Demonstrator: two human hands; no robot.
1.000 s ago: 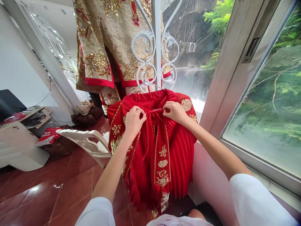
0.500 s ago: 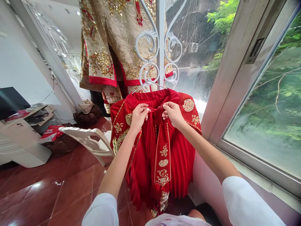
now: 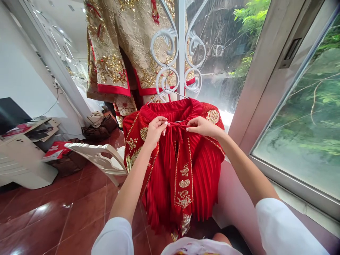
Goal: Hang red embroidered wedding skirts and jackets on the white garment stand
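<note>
A red pleated skirt with gold-embroidered panels hangs from a thin wire hanger on white scrolled ironwork. Red tie cords meet in a bow or loops at the front of its waist, with loose ends dangling over the pleats. My left hand pinches one side of the cords between thumb and fingers. On the other side, my right hand is closed with thumb and fingertips on a cord, pulled out level. Both hands sit just below the waistband.
Behind hangs a gold-beaded, red-edged garment against the white ironwork. A sliding window runs along the right. To the left stand a white chair, brown bags and a desk with a monitor.
My right hand has moved a little to the right, drawing the cord out from the knot. My left hand stays nearly in place. The view has shifted slightly.
</note>
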